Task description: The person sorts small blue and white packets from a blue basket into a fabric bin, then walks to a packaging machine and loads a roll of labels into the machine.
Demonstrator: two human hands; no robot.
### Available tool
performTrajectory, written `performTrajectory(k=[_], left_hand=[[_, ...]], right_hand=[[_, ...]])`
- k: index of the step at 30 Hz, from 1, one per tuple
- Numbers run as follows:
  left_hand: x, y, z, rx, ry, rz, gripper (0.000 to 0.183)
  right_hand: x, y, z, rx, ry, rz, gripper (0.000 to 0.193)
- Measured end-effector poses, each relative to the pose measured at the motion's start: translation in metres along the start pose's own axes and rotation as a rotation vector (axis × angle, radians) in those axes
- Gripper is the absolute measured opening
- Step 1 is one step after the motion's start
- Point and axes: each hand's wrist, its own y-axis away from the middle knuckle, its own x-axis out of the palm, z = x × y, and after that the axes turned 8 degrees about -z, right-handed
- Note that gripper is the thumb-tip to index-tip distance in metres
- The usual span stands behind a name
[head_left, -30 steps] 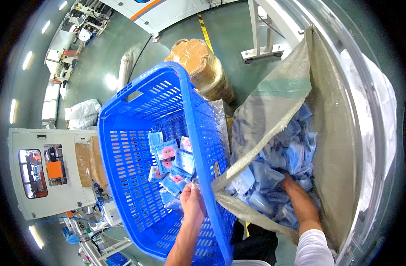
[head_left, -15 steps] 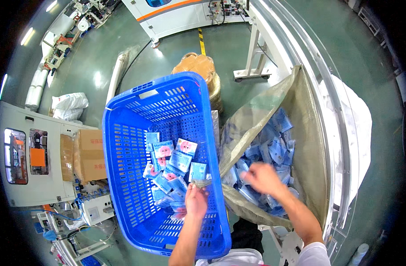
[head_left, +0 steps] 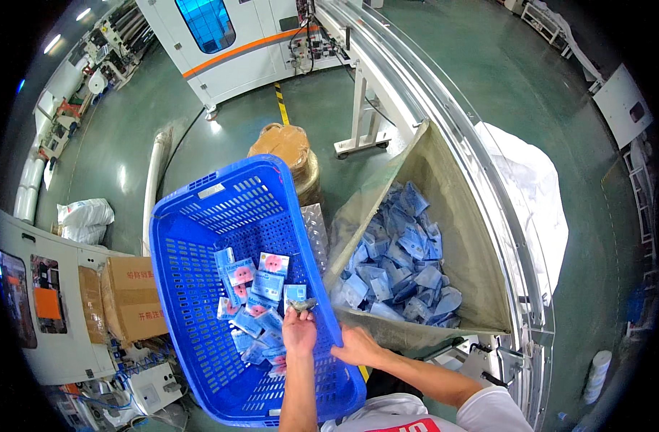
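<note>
A blue plastic basket (head_left: 178,317) with slotted walls holds several small blue-and-white packets (head_left: 266,284), some with a pink picture. Inside its right wall my left hand (head_left: 299,333) is closed on a crumpled grey-green bit of material, coloured like the sack. To the right an olive woven sack (head_left: 459,230) hangs wide at the mouth, with many blue packets (head_left: 405,255) heaped in it. My right hand (head_left: 358,347) is closed at the basket's right rim, where the sack's near edge meets it. Which of the two it grips is hidden.
A white metal rail (head_left: 481,187) curves along the sack's right side, with a white bag (head_left: 535,209) beyond. Behind the basket stand a wrapped brown roll (head_left: 283,147) and a white machine (head_left: 250,54). Left are a cardboard box (head_left: 133,299) and another machine (head_left: 63,252).
My right hand has left the packets in the sack and come to the basket's right rim. My left hand keeps its hold. The whole view has shifted.
</note>
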Motion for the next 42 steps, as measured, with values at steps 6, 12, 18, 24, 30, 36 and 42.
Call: performTrajectory(k=[6,12,18,24,30,36,42], left_hand=[[0.011,0.003,-0.008,0.065,-0.256,-0.014,0.002],[0.027,-0.016,-0.008,0.26,-0.69,-0.126,0.009],[0.017,-0.026,0.008,0.285,-0.675,-0.153,0.01],[-0.007,-0.042,0.026,0.547,-0.86,-0.082,0.006],[0.014,-0.033,0.006,0.519,-1.249,-0.048,0.014],[0.023,-0.039,-0.012,0.495,-1.311,0.094,0.008],[0.047,-0.03,-0.027,0.548,-1.48,0.101,0.013]], right_hand=[[-0.018,0.012,0.023,-0.003,0.211,-0.019,0.052],[-0.044,-0.002,0.048,-0.342,0.206,-0.436,0.041],[-0.072,-0.08,0.077,-0.731,0.545,-0.569,0.028],[-0.07,-0.101,0.04,-0.587,0.792,0.004,0.012],[-0.065,-0.103,0.034,-0.581,0.749,-0.038,0.012],[-0.064,-0.15,0.013,-0.407,0.611,0.123,0.016],[-0.056,-0.169,0.025,-0.027,-0.137,0.388,0.023]])
